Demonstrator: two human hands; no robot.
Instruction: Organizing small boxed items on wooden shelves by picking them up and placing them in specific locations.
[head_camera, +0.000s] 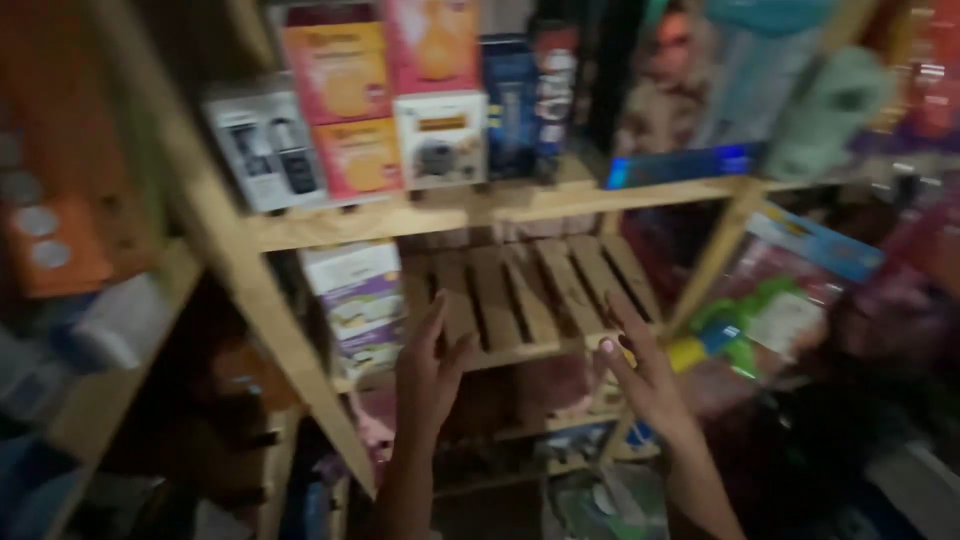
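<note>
Two open hands, left hand (428, 368), right hand (643, 375), just before slatted shelf (535, 290)

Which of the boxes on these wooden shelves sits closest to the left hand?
The white and purple box on the slatted middle shelf, just left of the left hand. It stands alone there; the other boxes line the shelf above.

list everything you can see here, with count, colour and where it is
wooden rack: one, pale wood, centre
slatted shelf: one, mostly bare, middle level
orange boxes: two, stacked, top shelf left
pink box: one, top shelf
white box: one, below the pink box
grey box: one, top shelf far left
blue boxes: about two, top shelf centre
purple-white box: one, left end of slatted shelf
green packs: blurred, right
left hand: open, at the slatted shelf's front edge
right hand: open, at the slatted shelf's front edge
</note>
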